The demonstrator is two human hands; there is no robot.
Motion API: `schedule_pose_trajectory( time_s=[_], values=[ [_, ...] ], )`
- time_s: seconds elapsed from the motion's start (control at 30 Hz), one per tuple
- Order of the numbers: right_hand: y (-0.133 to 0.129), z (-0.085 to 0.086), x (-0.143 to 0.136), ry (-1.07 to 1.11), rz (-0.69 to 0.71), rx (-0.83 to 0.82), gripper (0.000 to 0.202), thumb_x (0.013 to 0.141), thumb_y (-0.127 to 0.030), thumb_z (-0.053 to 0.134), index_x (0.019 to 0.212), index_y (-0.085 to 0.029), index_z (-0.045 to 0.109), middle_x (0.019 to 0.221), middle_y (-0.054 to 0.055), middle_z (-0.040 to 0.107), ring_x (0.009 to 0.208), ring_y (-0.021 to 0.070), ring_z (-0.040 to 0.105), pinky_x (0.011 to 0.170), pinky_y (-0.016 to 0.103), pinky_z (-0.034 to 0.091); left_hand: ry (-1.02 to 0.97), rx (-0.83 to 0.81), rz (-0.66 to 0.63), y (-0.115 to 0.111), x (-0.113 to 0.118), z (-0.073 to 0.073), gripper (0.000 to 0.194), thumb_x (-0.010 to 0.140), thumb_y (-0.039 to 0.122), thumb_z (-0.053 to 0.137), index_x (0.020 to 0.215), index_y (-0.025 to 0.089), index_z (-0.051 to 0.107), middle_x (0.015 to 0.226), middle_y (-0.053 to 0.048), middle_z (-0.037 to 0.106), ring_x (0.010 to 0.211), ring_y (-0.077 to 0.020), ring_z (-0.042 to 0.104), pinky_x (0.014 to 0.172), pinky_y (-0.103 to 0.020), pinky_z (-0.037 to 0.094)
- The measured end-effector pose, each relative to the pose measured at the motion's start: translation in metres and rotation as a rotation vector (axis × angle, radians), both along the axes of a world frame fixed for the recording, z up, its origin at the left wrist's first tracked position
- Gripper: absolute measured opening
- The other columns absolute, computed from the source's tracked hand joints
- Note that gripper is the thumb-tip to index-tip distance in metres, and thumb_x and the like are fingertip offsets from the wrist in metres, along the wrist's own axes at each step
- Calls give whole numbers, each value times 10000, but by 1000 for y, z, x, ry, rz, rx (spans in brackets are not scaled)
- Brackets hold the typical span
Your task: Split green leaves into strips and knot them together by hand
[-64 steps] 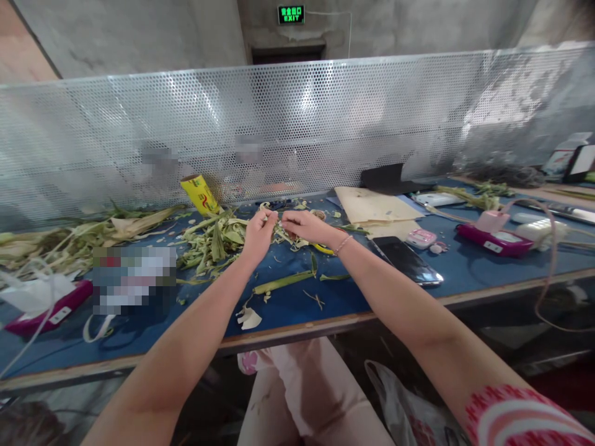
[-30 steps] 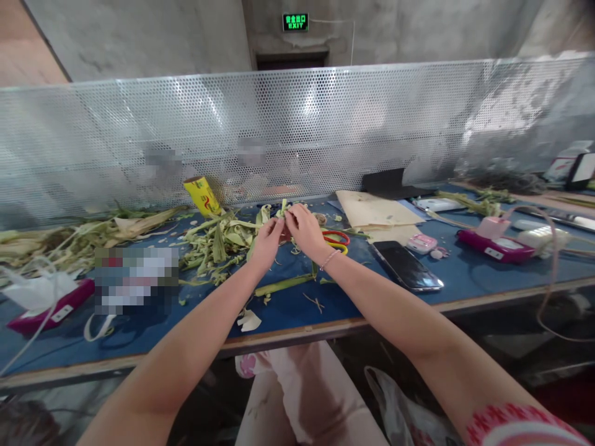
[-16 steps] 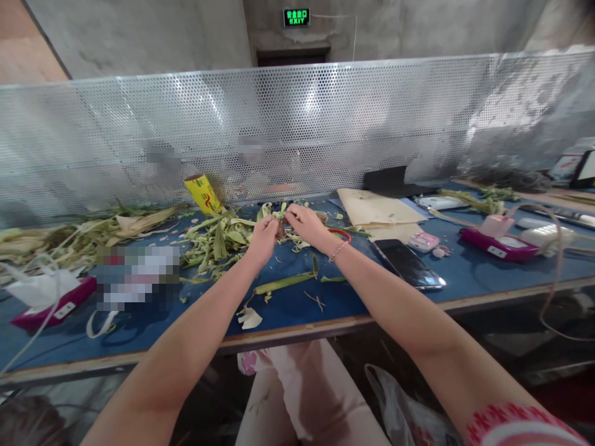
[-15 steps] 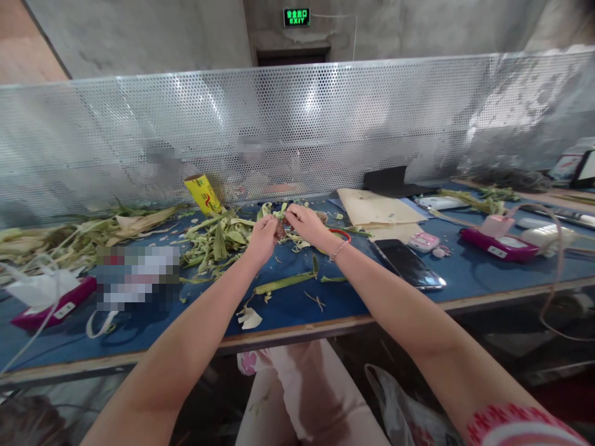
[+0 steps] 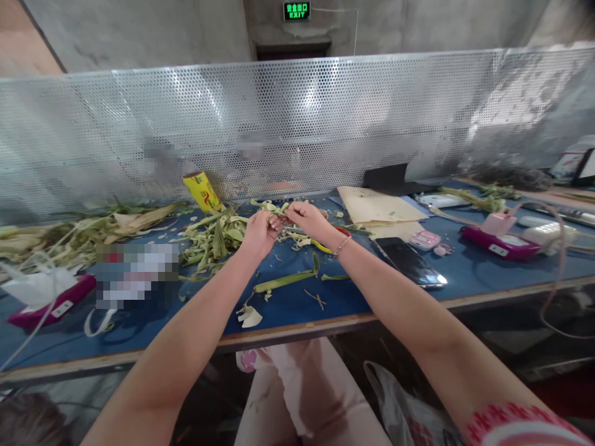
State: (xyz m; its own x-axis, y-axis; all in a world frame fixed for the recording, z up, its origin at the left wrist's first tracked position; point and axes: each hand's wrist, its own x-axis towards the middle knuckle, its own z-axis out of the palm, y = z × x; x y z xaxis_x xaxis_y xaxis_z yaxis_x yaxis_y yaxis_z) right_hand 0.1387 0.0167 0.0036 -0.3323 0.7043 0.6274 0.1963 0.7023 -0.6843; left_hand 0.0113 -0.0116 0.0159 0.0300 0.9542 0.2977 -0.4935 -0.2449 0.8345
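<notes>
Close together over the back middle of the blue table, both hands have their fingers pinched on pale green plant material (image 5: 281, 209). My left hand (image 5: 261, 232) is closed around its lower left part. Thumb and fingertips of my right hand (image 5: 304, 218) are pressed together at its right side. Just left of them lies a heap of green leafy strips (image 5: 216, 244). Under my right wrist, a red and yellow handled tool (image 5: 321, 246) shows in part. A long green leaf piece (image 5: 288, 282) lies on the table in front of the hands.
A yellow tube (image 5: 203, 191) leans near the perforated metal screen (image 5: 325, 124). At right are a black phone (image 5: 411, 263), brown paper (image 5: 379, 207) and a magenta power strip (image 5: 502, 241). Dried leaves (image 5: 134, 223) and another magenta strip (image 5: 58, 303) sit at left.
My left hand has turned slightly and moved a little left and down. More of the yellow handle now shows beside my right wrist.
</notes>
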Motion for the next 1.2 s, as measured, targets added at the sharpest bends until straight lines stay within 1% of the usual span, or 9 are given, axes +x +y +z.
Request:
schedule_pose_trajectory(
  time_s=[0.17,0.37,0.47,0.6,0.7,0.83,0.9,1.0,1.2],
  values=[
    [-1,0,-1,-110,-63,94,211,778,-312,472,621,-180,426,653,-17,447,630,101,413,610,240,329,144,21,-27,-1,-4,-3,279,721,110,472,485,166,333,435,48,342,415,-49,356,443,-185,311],
    [-6,1,-2,-177,-88,126,222,808,-281,424,612,-191,370,602,-33,413,587,97,382,577,233,296,232,34,-59,-1,-6,-6,256,695,72,423,465,167,365,424,29,378,418,-70,376,450,-202,321],
    [-7,2,-2,-185,-94,118,200,794,-255,441,610,-185,404,571,-38,415,558,92,371,556,227,279,334,66,15,2,-8,-7,268,748,134,431,485,171,391,425,25,404,417,-81,387,436,-205,304],
    [-9,3,-1,-157,-134,61,192,764,-232,475,583,-175,449,526,-41,411,521,85,360,527,226,264,556,222,187,4,-12,-8,157,761,185,522,609,173,488,485,27,497,461,-83,452,472,-198,321],
    [-11,5,0,-146,-115,14,217,752,-238,491,550,-169,451,503,-41,417,503,79,361,518,227,267,603,230,213,5,-12,-8,164,751,185,551,599,167,492,454,39,476,426,-72,426,467,-198,314],
    [-10,6,1,-99,-53,-56,291,759,-265,470,496,-175,386,467,-43,397,476,71,358,491,216,279,481,132,32,6,-15,-6,206,740,220,571,566,155,480,389,57,400,359,-54,344,414,-196,259],
    [-9,7,2,-64,18,-127,263,757,-273,461,520,-175,407,511,-29,463,494,74,411,491,208,320,426,60,-140,6,-19,-1,226,701,222,614,545,148,467,385,61,376,353,-47,336,405,-194,251],
    [-6,8,4,-12,150,-232,198,727,-296,495,576,-170,470,621,-2,554,577,90,497,523,207,393,377,-18,-312,4,-25,6,247,652,196,655,522,137,453,379,61,361,349,-36,328,400,-185,248],
    [-1,7,6,115,307,-316,219,667,-350,567,582,-161,497,638,0,566,594,85,514,550,217,426,289,-43,-369,2,-26,11,260,678,115,597,489,130,420,379,58,339,344,-16,283,392,-171,241]
  ],
)
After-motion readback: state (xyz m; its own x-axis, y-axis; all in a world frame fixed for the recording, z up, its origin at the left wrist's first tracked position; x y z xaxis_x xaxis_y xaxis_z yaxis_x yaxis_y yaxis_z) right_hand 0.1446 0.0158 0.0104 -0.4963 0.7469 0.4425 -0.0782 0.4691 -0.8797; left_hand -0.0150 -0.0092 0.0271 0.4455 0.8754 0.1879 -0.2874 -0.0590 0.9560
